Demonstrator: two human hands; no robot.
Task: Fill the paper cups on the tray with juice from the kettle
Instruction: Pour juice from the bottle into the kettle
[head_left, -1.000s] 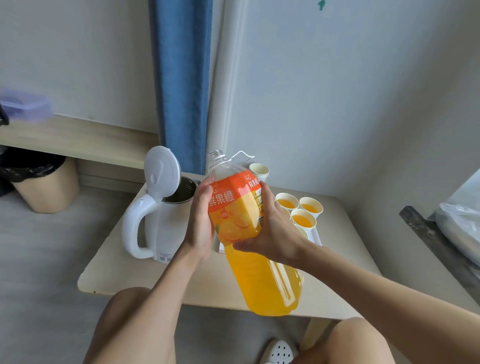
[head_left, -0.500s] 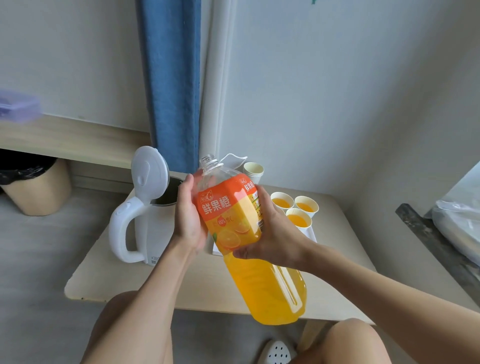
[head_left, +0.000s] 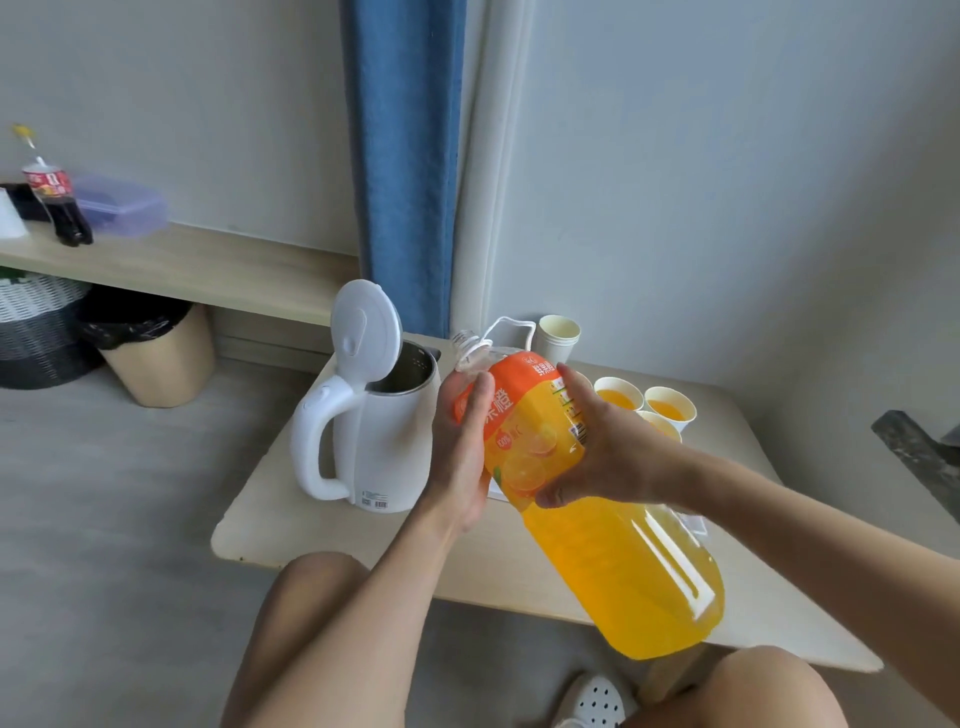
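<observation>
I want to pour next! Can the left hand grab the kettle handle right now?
Probably not yet. The left hand holds the juice bottle together with the right hand. Nothing blocks the kettle handle, which points toward the person's left, so it looks reachable once that hand lets go.

On my desk (head_left: 291, 525) the kettle (head_left: 384, 441) stands at the left; the juice bottle (head_left: 613, 561) leans between my left grip (head_left: 460, 452) and right grip (head_left: 602, 457) just right of it, neck toward the kettle. Filled cups (head_left: 618, 397) sit behind my right grip, a cup stack (head_left: 558, 335) behind them by the wall
</observation>
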